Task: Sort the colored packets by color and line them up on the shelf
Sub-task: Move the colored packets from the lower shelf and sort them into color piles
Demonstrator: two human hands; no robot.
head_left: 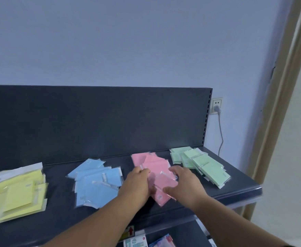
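Head view: dark shelf (240, 186) carries separate piles, yellow packets (19, 195), blue packets (96, 188), pink packets (154, 162), green packets (205, 164); left hand (137, 180) curls round the pink packets' left edge, right hand (184, 183) lies spread on them.

Pale blue-grey wall (146, 41), evenly and softly lit. Against it stands a dark grey shelf (60, 189) with a plain back panel (92, 122) and a slotted upright (207, 118) at the panel's right edge. Just right of the upright is a socket (216, 104), with a grey plug (217, 109) and a hanging cable (221, 136). A wooden door frame (280, 104) is at far right, and a lower shelf (181, 232) sits beneath.
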